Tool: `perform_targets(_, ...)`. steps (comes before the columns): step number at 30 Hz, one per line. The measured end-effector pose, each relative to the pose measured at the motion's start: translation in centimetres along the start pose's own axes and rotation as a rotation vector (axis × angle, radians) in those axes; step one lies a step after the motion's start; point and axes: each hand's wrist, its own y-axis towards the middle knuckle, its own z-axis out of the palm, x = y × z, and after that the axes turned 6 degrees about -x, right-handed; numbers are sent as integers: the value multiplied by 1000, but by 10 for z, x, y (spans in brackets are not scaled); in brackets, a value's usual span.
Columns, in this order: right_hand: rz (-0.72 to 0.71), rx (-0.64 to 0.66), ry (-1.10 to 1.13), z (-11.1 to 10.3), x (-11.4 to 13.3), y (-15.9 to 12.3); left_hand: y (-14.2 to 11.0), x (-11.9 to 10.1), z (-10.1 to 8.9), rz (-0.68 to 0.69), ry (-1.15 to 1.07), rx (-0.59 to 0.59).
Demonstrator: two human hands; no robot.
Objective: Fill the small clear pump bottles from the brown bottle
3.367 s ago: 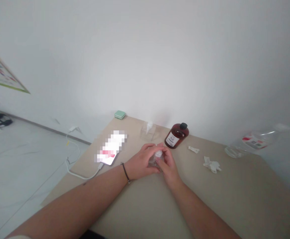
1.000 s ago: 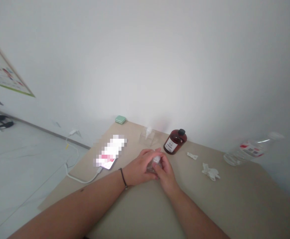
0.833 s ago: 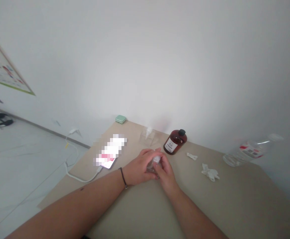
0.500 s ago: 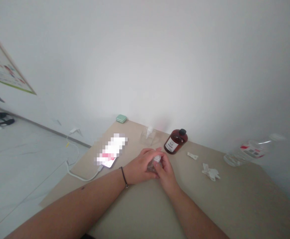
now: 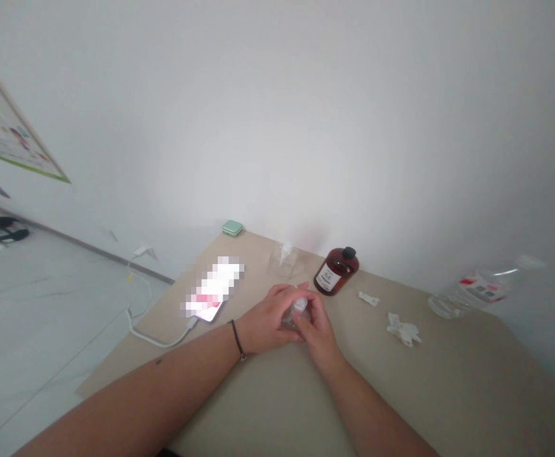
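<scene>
Both my hands meet at the middle of the beige table [image 5: 448, 387] around a small clear bottle with a white cap [image 5: 299, 308]. My left hand [image 5: 266, 320] wraps round the bottle's body; a thin black band sits on that wrist. My right hand [image 5: 317, 331] has its fingers curled on the white cap. Most of the bottle is hidden between the two hands.
Behind my hands stand a brown bottle with a black cap [image 5: 337, 271] and a clear spray bottle [image 5: 285, 259]. A phone [image 5: 213, 289] on a white cable [image 5: 150, 332] lies left. Small white scraps [image 5: 403, 330], a large clear plastic bottle [image 5: 481, 285] and a green case [image 5: 232, 228] lie around.
The hands stay clasped on the small bottle with only slight finger shifts. The camera view has drifted a little.
</scene>
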Motion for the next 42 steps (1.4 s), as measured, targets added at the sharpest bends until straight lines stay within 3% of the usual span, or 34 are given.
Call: perform_targets(42, -25, 3, -29, 2, 3, -1, 1, -1, 1, -14, -7, -9)
